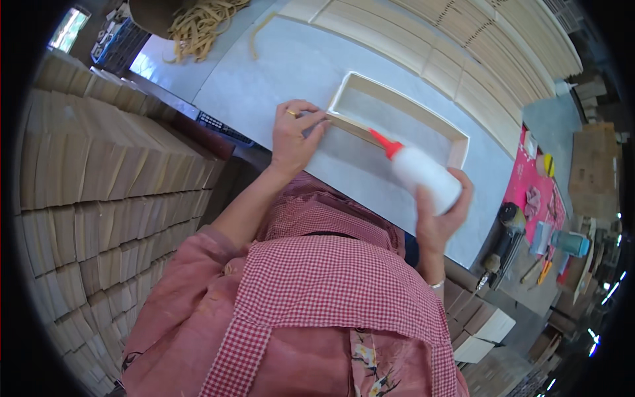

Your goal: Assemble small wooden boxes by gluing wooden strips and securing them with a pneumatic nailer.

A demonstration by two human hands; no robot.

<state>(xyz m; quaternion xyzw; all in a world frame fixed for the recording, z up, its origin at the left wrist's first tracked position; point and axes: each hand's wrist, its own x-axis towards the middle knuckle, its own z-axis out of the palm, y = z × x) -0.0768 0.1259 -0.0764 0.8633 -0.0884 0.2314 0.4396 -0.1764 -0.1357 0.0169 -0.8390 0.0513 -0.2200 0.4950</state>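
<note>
A shallow rectangular wooden frame [403, 100] with pale edges rests on the grey-white tabletop [251, 89]. My left hand [297, 134], a ring on one finger, is closed at the frame's near left corner, thumb and fingertips on the end of its near side. In my right hand [444, 215] is a white squeeze bottle [423, 175] with a red pointed nozzle [383, 142]. The bottle is tilted, its tip at the top edge of the near side; I cannot tell if it touches. The fingers wrap round the bottle's lower end and partly hide it.
Long rows of pale wooden strips [423, 56] line the table's far side. A heap of tan bands [202, 26] lies at the far left. Stacked wooden pieces [126, 145] rise at my left. To the right, a pink surface [522, 178] holds a yellow tape roll [545, 165] and tools.
</note>
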